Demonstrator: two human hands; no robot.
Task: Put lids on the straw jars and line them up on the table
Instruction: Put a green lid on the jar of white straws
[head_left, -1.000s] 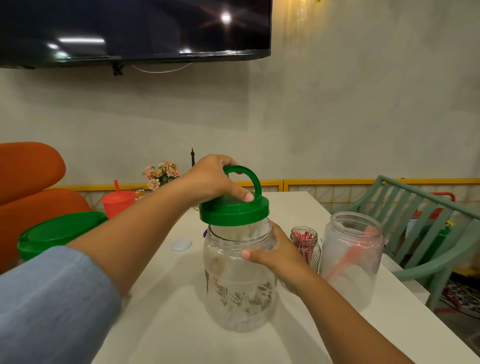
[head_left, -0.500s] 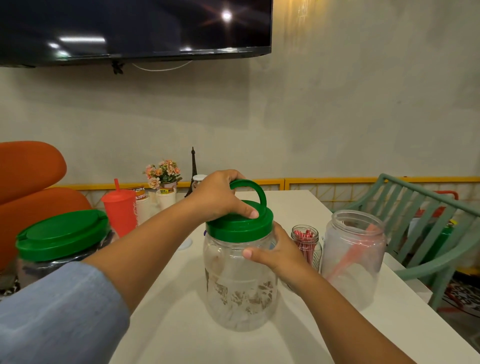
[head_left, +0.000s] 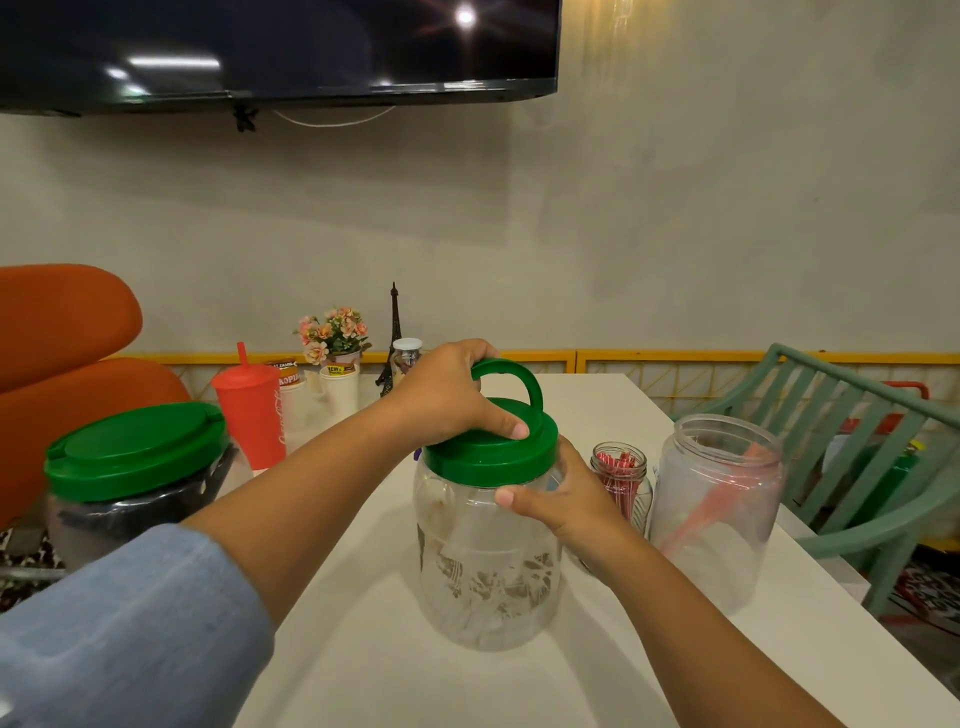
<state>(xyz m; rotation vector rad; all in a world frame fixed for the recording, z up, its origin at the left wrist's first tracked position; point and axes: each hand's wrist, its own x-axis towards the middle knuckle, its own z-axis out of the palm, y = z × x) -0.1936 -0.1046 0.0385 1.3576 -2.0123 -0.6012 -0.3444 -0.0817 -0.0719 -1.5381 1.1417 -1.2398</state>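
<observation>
The left hand (head_left: 447, 395) was clamped on the green handled lid (head_left: 493, 441) seated atop the clear straw jar (head_left: 488, 561), the right hand (head_left: 561, 499) gripping its shoulder. Likely next: twist the lid tight, then cap the open jar (head_left: 717, 509) to its right.

Jar (head_left: 488, 566): clear, glossy plastic
Lid (head_left: 493, 452): green, smooth plastic
Tabletop (head_left: 597, 410): white, matt
Sleeve (head_left: 130, 623): blue cloth

Clear jar (head_left: 488, 561) upright mid-table, green handled lid (head_left: 493, 447) seated on top; open jar (head_left: 714, 509) right; lidded jar (head_left: 130, 499) left.
</observation>
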